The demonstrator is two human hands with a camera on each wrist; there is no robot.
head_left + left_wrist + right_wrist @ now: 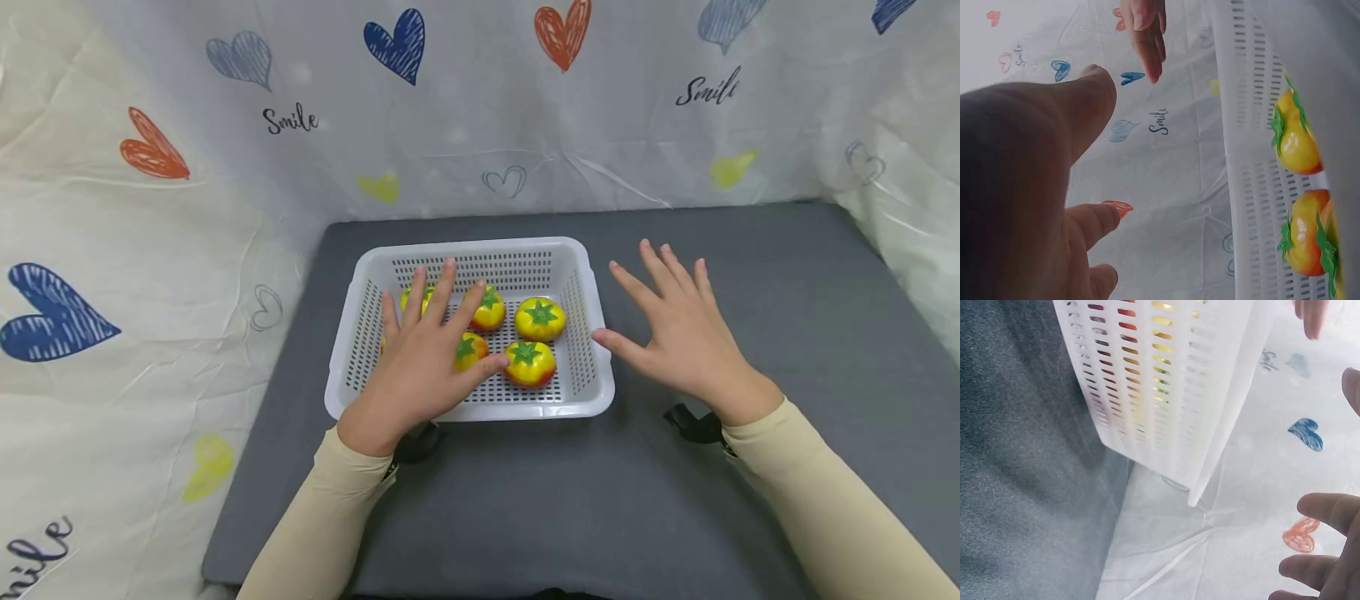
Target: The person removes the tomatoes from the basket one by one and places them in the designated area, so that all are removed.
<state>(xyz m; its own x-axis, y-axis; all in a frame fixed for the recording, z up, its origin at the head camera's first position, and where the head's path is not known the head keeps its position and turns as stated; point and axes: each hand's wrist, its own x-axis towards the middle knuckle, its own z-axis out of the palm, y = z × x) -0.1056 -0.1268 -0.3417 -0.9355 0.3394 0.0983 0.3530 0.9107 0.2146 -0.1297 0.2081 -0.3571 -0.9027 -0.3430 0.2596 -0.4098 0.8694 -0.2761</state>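
Observation:
A white perforated plastic basket [480, 411] stands on the grey table with several yellow-and-red toy tomatoes [540, 319] inside, each topped by a green leaf. Fingers spread, my left hand [427, 358] hovers over the left part of the basket, hiding some of the tomatoes. Just right of the basket is my right hand [682, 333], its fingers spread too and its thumb near the rim. Neither hand holds anything. In the left wrist view two tomatoes [1297, 140] show clearly inside the basket. The right wrist view has the basket's slotted side wall [1141, 381], with yellow and red behind the slots.
Grey cloth covers the table [787, 333]. A white curtain [465, 108] printed with hearts and the word Smile hangs behind the table and along its left and right sides. Each wrist wears a black strap [693, 423] over a beige sleeve.

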